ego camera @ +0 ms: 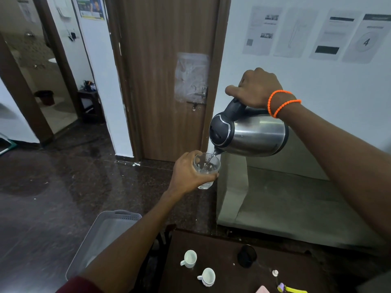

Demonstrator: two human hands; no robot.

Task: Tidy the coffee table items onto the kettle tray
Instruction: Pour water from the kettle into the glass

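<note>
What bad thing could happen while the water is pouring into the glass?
1. The kettle in the right hand is tipped over a small glass; water might overflow or miss onto the floor.
2. The left hand holds the glass in mid-air, so hot water could perhaps splash its fingers.

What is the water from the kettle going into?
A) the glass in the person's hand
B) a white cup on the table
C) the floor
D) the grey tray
A: the tilted kettle, held by the right hand, pours a thin stream from its spout into the clear glass that the left hand grips.
</note>
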